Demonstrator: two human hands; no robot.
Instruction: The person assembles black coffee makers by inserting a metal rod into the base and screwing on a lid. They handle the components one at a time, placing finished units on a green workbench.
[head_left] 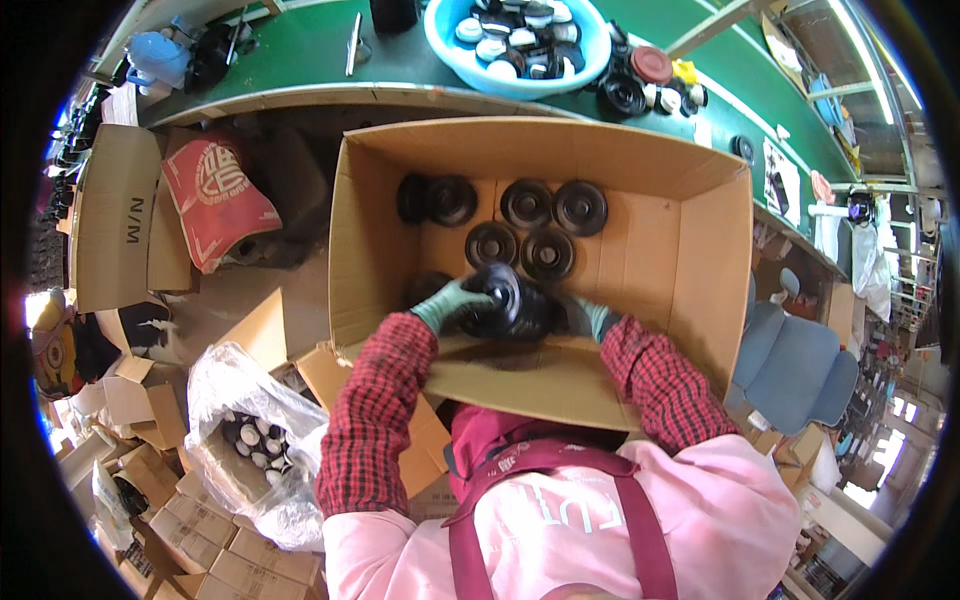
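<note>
**Black ringed part (508,308) held inside the box (718,230), by its near edge**

My left hand (446,303), in a green glove, has its fingers gripping the left side of the black ringed part. My right hand (592,314) is at the part's right side; its fingertips are dark and blurred, so I cannot tell how firmly they close. The part is tilted, about midway along the box's near edge. Farther in, black round parts (547,254) lie on the box floor in two rows, the farther row reaching toward the far left corner. Beyond the box's far edge, the green worktop (300,70) carries a light blue basin (443,45) of black and white pieces (522,38).
</note>
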